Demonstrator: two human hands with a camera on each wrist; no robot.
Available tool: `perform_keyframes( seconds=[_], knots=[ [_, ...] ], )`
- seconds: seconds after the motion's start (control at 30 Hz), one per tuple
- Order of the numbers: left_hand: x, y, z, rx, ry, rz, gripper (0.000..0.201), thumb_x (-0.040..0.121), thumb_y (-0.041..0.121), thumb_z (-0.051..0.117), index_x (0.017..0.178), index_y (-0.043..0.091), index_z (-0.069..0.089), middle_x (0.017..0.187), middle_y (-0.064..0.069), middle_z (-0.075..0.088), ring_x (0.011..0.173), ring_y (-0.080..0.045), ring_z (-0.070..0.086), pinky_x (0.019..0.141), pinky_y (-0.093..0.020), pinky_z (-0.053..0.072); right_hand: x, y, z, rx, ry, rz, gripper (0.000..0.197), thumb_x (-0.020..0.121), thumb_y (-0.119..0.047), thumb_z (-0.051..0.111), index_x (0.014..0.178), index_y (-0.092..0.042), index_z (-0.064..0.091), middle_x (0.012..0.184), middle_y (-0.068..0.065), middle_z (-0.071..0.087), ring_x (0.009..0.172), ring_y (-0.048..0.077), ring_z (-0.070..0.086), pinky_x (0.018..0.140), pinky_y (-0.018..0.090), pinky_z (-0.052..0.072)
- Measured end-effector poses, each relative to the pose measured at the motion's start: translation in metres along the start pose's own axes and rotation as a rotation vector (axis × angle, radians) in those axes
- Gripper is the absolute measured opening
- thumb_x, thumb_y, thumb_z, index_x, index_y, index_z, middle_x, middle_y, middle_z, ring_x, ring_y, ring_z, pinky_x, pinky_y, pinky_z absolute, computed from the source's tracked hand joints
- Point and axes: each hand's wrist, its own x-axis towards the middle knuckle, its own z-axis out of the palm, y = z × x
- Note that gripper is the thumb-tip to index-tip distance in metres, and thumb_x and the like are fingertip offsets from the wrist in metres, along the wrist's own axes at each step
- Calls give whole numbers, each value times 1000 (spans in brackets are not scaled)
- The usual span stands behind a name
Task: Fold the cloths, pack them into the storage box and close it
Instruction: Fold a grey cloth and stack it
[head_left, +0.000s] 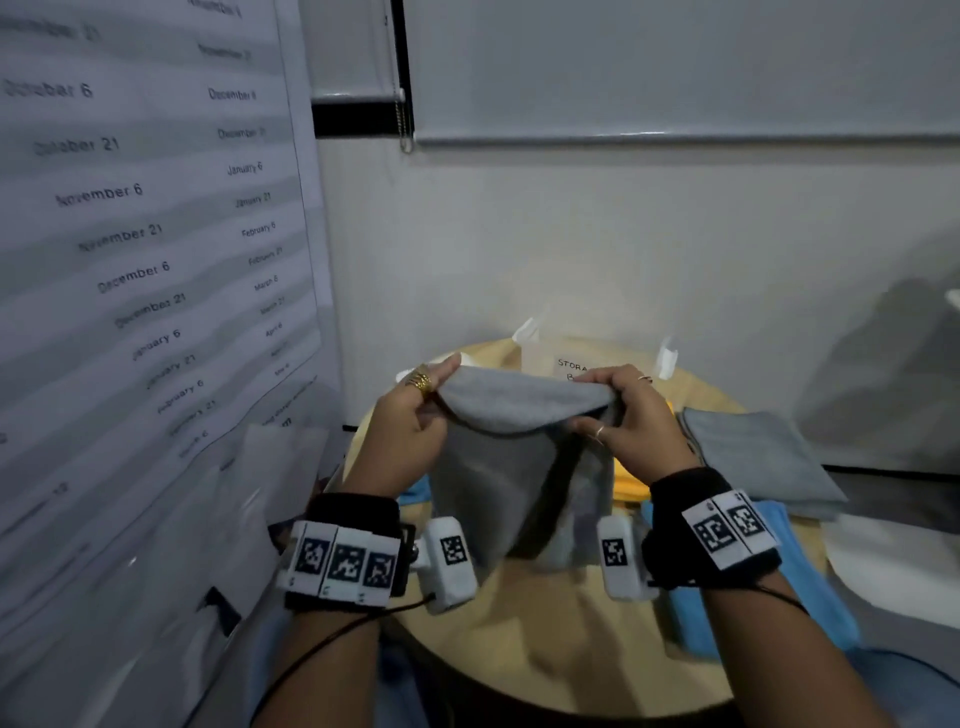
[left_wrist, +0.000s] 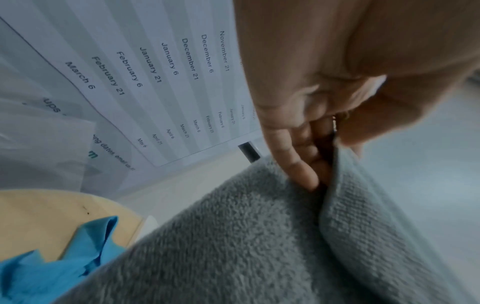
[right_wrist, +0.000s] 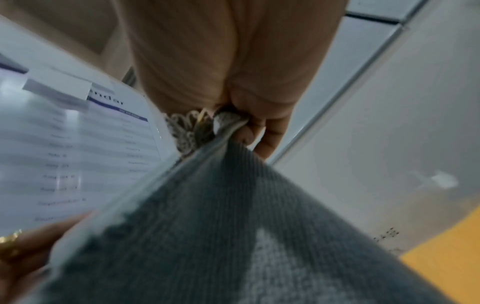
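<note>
A grey cloth hangs in the air above the round wooden table, its top edge folded over toward me. My left hand pinches its upper left corner, thumb on top. My right hand grips the upper right corner. In the left wrist view the fingers press into a fold of the grey cloth. In the right wrist view the right hand clamps the grey cloth at its hem. The clear storage box, labelled, stands behind the cloth, mostly hidden.
A folded grey cloth lies on the table at the right. Blue cloths lie at the right and a blue cloth at the left. A yellow cloth shows behind the right wrist. A calendar sheet hangs close on the left.
</note>
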Motion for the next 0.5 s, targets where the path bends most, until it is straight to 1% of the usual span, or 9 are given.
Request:
perform_keyframes(
  seconds=[0.07, 0.1, 0.17, 0.23, 0.27, 0.33, 0.37, 0.43, 0.5],
  knots=[
    [-5, 3, 9, 163, 63, 176, 54, 74, -15, 51, 121, 9, 63, 114, 4, 63, 99, 7, 53, 91, -4, 38, -9, -1, -5, -173, 62, 36, 20, 74, -9, 66, 93, -12, 66, 94, 7, 54, 97, 30, 52, 78, 21, 40],
    [-6, 6, 15, 177, 101, 193, 46, 73, -13, 57, 115, 5, 67, 110, -1, 67, 99, 4, 55, 91, -3, 39, -13, -3, -4, -271, 67, 63, 25, 73, -20, 59, 96, -15, 68, 97, 9, 53, 100, 33, 49, 81, 31, 41],
    [-9, 17, 26, 157, 136, 179, 30, 75, -3, 62, 102, 5, 73, 99, -6, 72, 91, -2, 62, 88, -14, 48, -23, -10, 2, -406, 51, 48, 54, 62, -40, 43, 109, -27, 65, 113, 8, 49, 107, 30, 44, 85, 36, 37],
    [-14, 27, 35, 219, 88, 158, 28, 75, 13, 56, 95, 11, 76, 90, -7, 75, 85, -14, 68, 81, -32, 53, -29, -19, 9, -337, 21, -78, 56, 62, -34, 48, 116, -35, 60, 123, 2, 47, 112, 22, 42, 88, 32, 30],
    [-16, 28, 38, 294, 70, 148, 30, 73, 19, 54, 92, 14, 77, 87, -6, 74, 84, -20, 67, 77, -35, 54, -30, -21, 12, -227, -3, -162, 50, 65, -25, 54, 114, -33, 63, 122, 0, 49, 113, 15, 43, 90, 30, 30],
    [-18, 30, 42, 435, 109, 128, 23, 74, 28, 59, 86, 15, 75, 86, -4, 69, 85, -24, 61, 71, -32, 48, -33, -21, 13, 48, 5, -249, 33, 73, -9, 54, 100, -20, 69, 107, -1, 58, 103, -3, 50, 89, 21, 36],
    [-19, 28, 44, 450, 115, 125, 21, 76, 33, 64, 81, 13, 72, 87, -2, 61, 86, -21, 54, 71, -30, 42, -33, -22, 11, 177, 13, -210, 30, 77, -1, 51, 93, -18, 68, 98, -4, 61, 94, -9, 53, 85, 19, 39],
    [-25, 19, 46, 359, 26, 129, 20, 73, 35, 70, 73, 17, 61, 91, 2, 49, 89, -15, 45, 75, -26, 36, -35, -26, 7, 361, 27, -85, 39, 79, 10, 42, 86, -23, 62, 89, -8, 62, 83, -13, 55, 79, 15, 42],
    [-32, 3, 54, 159, -189, 18, 16, 73, 17, 69, 76, 18, 54, 88, 3, 51, 85, -13, 52, 80, -24, 38, -36, -32, 2, 472, 17, -15, 34, 80, 5, 36, 83, -23, 55, 83, -8, 56, 73, -11, 51, 71, 8, 40]
  ],
)
